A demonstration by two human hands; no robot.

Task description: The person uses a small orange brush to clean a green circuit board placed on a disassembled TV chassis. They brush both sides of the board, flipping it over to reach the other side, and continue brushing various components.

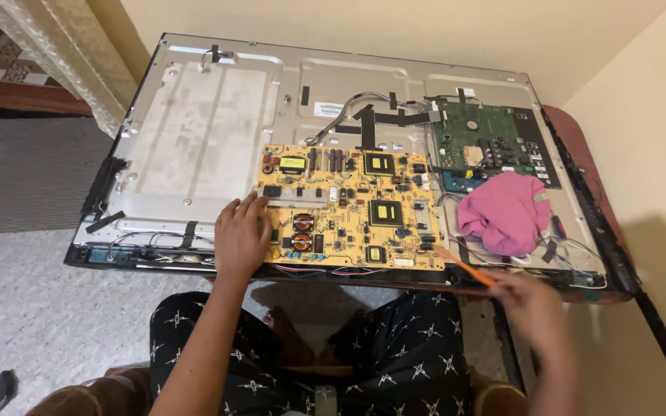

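Note:
An opened flat-screen television lies face down, its grey metal back panel (194,131) exposed. A yellow power circuit board (348,208) sits at the middle of the near edge. My left hand (242,235) rests flat on the board's left edge, fingers spread. My right hand (529,304) is blurred at the near right and holds a thin orange-handled tool (464,268) whose tip points at the yellow board's lower right corner. A green circuit board (483,142) sits at the far right.
A crumpled pink cloth (506,212) lies on the panel below the green board. Grey and black cables (348,108) run across the panel's middle. A black frame strip (649,316) leans off the right side. Cream walls stand behind and right. My legs in black patterned trousers (410,347) are below.

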